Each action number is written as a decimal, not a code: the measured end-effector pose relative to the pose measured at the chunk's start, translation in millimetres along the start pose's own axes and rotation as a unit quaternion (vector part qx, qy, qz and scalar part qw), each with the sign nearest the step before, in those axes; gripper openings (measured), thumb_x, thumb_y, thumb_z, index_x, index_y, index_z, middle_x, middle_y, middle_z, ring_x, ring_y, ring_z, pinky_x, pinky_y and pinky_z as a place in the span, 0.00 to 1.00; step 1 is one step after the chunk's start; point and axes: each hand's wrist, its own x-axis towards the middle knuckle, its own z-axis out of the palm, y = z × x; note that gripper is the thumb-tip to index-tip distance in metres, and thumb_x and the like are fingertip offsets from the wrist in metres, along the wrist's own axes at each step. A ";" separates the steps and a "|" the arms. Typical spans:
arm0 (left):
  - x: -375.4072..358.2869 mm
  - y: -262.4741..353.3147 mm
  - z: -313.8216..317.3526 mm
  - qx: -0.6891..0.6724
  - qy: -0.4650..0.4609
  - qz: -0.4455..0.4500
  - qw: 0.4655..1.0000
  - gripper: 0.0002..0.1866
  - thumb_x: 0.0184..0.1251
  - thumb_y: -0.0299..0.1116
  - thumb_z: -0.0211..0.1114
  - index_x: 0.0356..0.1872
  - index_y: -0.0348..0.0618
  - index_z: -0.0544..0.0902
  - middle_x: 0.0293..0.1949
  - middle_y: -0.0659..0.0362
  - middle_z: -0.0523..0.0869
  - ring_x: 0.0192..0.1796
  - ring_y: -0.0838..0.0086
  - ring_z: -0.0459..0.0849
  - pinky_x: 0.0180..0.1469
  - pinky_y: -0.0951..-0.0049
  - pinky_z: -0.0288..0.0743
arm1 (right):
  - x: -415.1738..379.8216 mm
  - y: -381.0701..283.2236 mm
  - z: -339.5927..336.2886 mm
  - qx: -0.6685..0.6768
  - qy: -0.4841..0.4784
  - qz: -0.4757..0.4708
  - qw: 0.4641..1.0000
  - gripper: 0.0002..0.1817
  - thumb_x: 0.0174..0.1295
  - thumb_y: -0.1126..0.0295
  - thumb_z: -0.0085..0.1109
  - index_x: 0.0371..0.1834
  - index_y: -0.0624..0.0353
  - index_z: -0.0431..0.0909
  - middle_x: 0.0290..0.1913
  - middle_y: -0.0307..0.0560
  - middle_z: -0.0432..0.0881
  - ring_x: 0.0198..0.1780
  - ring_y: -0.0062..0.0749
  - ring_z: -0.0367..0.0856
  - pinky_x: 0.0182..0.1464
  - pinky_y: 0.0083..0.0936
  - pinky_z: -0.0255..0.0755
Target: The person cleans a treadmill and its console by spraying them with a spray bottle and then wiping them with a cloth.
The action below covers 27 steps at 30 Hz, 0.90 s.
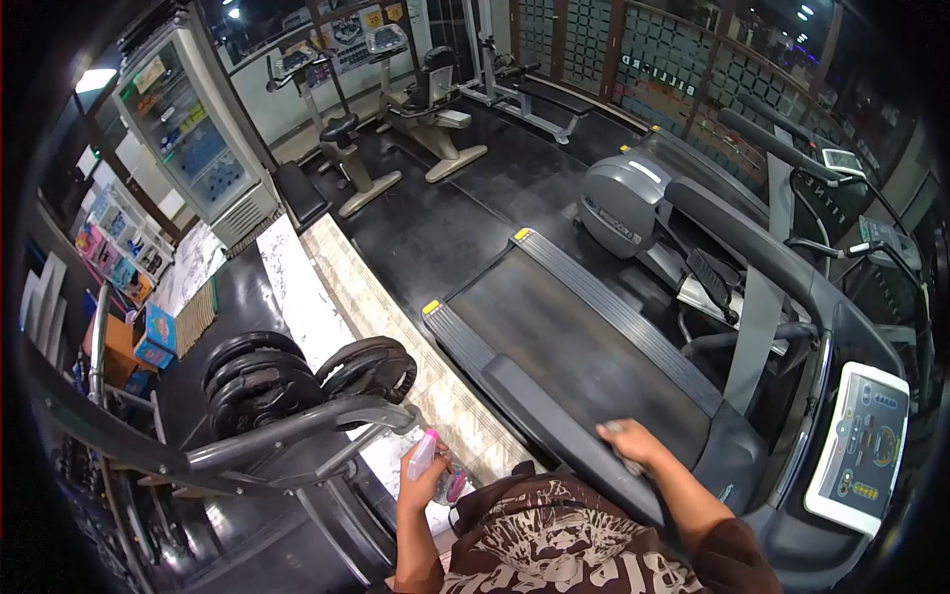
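A gym is showing here. A treadmill (594, 366) with a control screen (859, 445) is filling the middle of the dark rubber floor, exercise bikes (346, 139) and a weight bench (524, 94) are standing at the back, and round weight plates (259, 381) are lying stacked on the left. A glass-door fridge (193, 139) is standing by the wall.

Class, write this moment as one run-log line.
left hand: holds clear pink-capped spray bottle | right hand: presses grey cloth on black treadmill side rail | white console at right
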 end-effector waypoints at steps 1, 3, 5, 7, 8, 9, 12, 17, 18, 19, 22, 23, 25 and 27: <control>-1.8 -1.6 -1.6 0.003 -0.006 0.005 1.000 0.08 0.60 0.20 0.66 0.41 0.34 0.80 0.28 0.58 0.84 0.30 0.73 0.84 0.36 0.72 0.79 | 22.4 -19.8 10.4 0.030 0.000 -0.040 0.999 0.25 0.69 0.47 0.57 0.40 0.63 0.84 0.36 0.55 0.87 0.39 0.39 0.83 0.46 0.38 0.74; -7.1 -0.4 -3.1 0.013 -0.013 0.008 1.000 0.08 0.60 0.20 0.66 0.41 0.34 0.80 0.28 0.58 0.84 0.31 0.74 0.84 0.37 0.72 0.79 | 67.2 -61.6 28.8 0.058 -0.007 -0.069 0.996 0.26 0.70 0.46 0.55 0.47 0.62 0.85 0.44 0.56 0.88 0.46 0.42 0.85 0.53 0.37 0.74; -14.9 8.3 1.5 0.027 -0.016 0.005 0.999 0.08 0.60 0.20 0.66 0.41 0.35 0.80 0.29 0.58 0.84 0.31 0.74 0.84 0.37 0.72 0.79 | 120.8 -91.3 50.9 0.114 -0.009 -0.106 0.988 0.27 0.69 0.45 0.55 0.50 0.61 0.84 0.46 0.58 0.88 0.49 0.44 0.85 0.55 0.37 0.74; -21.8 9.4 7.0 0.020 -0.010 0.007 1.000 0.09 0.58 0.20 0.64 0.40 0.33 0.79 0.28 0.56 0.84 0.30 0.70 0.84 0.36 0.71 0.78 | 137.8 -135.8 59.5 0.070 0.058 -0.159 0.983 0.28 0.69 0.44 0.55 0.53 0.60 0.84 0.48 0.59 0.87 0.50 0.46 0.85 0.56 0.36 0.74; -24.9 8.7 7.8 0.015 -0.009 0.003 1.000 0.09 0.58 0.21 0.64 0.40 0.33 0.79 0.28 0.56 0.84 0.30 0.70 0.84 0.36 0.71 0.78 | 140.7 -141.9 60.5 0.057 0.057 -0.157 0.984 0.28 0.69 0.44 0.55 0.53 0.59 0.84 0.49 0.59 0.87 0.51 0.46 0.85 0.56 0.36 0.74; -27.9 7.7 8.2 0.009 -0.009 -0.001 1.000 0.09 0.59 0.21 0.65 0.40 0.33 0.79 0.29 0.56 0.84 0.30 0.70 0.84 0.36 0.71 0.78 | 142.7 -147.3 62.4 0.044 0.056 -0.155 0.985 0.28 0.69 0.44 0.55 0.54 0.59 0.83 0.50 0.59 0.87 0.51 0.46 0.85 0.56 0.36 0.74; -31.3 -11.9 4.6 0.005 -0.015 -0.013 1.000 0.10 0.59 0.21 0.67 0.41 0.33 0.80 0.30 0.57 0.84 0.31 0.73 0.85 0.36 0.73 0.77 | 127.5 -134.5 53.0 0.019 0.021 -0.158 0.987 0.29 0.69 0.43 0.54 0.54 0.58 0.83 0.50 0.59 0.87 0.51 0.46 0.84 0.56 0.36 0.74; -20.5 -21.7 7.6 0.025 -0.047 -0.030 0.998 0.09 0.60 0.23 0.68 0.41 0.34 0.81 0.30 0.58 0.84 0.31 0.75 0.85 0.36 0.74 0.77 | 26.6 -46.1 0.0 -0.074 -0.051 -0.119 0.989 0.30 0.70 0.39 0.52 0.49 0.59 0.84 0.40 0.57 0.87 0.42 0.42 0.84 0.49 0.38 0.75; -17.6 -20.7 8.0 0.023 -0.050 -0.025 0.998 0.09 0.60 0.23 0.68 0.41 0.34 0.81 0.30 0.58 0.84 0.31 0.75 0.85 0.36 0.74 0.77 | 15.6 1.7 -3.8 -0.063 -0.031 -0.128 0.989 0.32 0.69 0.38 0.53 0.47 0.61 0.84 0.36 0.55 0.87 0.39 0.39 0.83 0.47 0.37 0.75; -13.5 -17.7 8.4 0.021 -0.053 -0.020 0.998 0.09 0.60 0.23 0.68 0.41 0.34 0.81 0.30 0.58 0.84 0.31 0.75 0.85 0.36 0.75 0.77 | -13.3 22.1 -20.5 -0.085 -0.056 -0.043 0.994 0.33 0.67 0.38 0.55 0.46 0.62 0.85 0.33 0.53 0.86 0.38 0.35 0.82 0.46 0.35 0.76; -2.1 -10.9 7.4 0.001 -0.043 -0.019 0.999 0.09 0.61 0.23 0.68 0.41 0.35 0.81 0.29 0.58 0.84 0.30 0.75 0.84 0.35 0.75 0.77 | -88.8 61.5 -62.7 -0.086 -0.082 0.106 0.987 0.29 0.67 0.41 0.59 0.52 0.56 0.86 0.33 0.46 0.87 0.35 0.28 0.81 0.43 0.28 0.76; 0.1 -9.5 6.3 -0.008 -0.037 -0.020 0.999 0.09 0.61 0.23 0.68 0.41 0.35 0.81 0.29 0.58 0.84 0.30 0.75 0.84 0.35 0.75 0.76 | -91.6 80.9 -65.0 -0.054 -0.078 0.110 0.989 0.28 0.67 0.41 0.59 0.52 0.56 0.86 0.33 0.46 0.87 0.35 0.28 0.81 0.43 0.28 0.76; 4.3 -6.8 4.7 -0.003 -0.028 -0.008 1.000 0.09 0.61 0.23 0.68 0.41 0.35 0.81 0.29 0.59 0.84 0.30 0.75 0.84 0.35 0.74 0.76 | -90.7 108.7 -64.6 0.009 -0.064 0.112 0.992 0.28 0.67 0.42 0.60 0.54 0.56 0.86 0.33 0.45 0.87 0.35 0.27 0.82 0.43 0.28 0.76; 7.2 -4.7 2.8 0.004 -0.018 0.003 1.000 0.09 0.60 0.22 0.68 0.41 0.35 0.81 0.28 0.59 0.83 0.30 0.75 0.84 0.35 0.74 0.76 | -72.6 74.6 -53.2 -0.053 -0.051 0.125 0.989 0.28 0.66 0.42 0.61 0.44 0.60 0.87 0.33 0.47 0.87 0.36 0.31 0.82 0.44 0.32 0.75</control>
